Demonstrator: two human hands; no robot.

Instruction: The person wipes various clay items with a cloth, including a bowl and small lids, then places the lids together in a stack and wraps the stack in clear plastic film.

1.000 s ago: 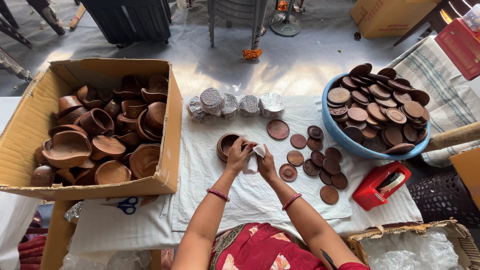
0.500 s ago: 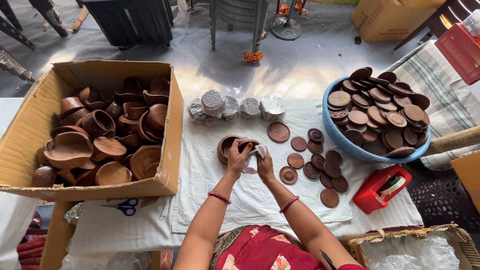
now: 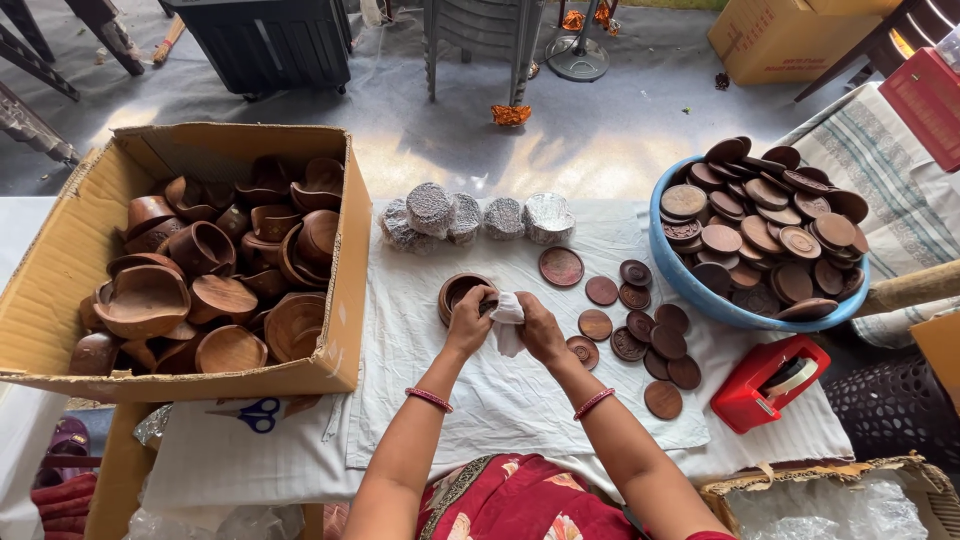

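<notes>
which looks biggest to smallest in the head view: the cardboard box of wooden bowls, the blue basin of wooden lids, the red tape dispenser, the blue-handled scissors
1. Brown cardboard box
2. Round blue plastic basin
3. Red tape dispenser
4. Blue-handled scissors, partly hidden under the box

Open brown cardboard box (image 3: 60, 250) left; closed brown carton (image 3: 775, 40) far right.

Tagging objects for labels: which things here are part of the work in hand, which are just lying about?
In use:
left hand
right hand
small white cloth
round brown wooden bowl

Lying about:
red tape dispenser
blue-handled scissors
foil-wrapped round packs
</notes>
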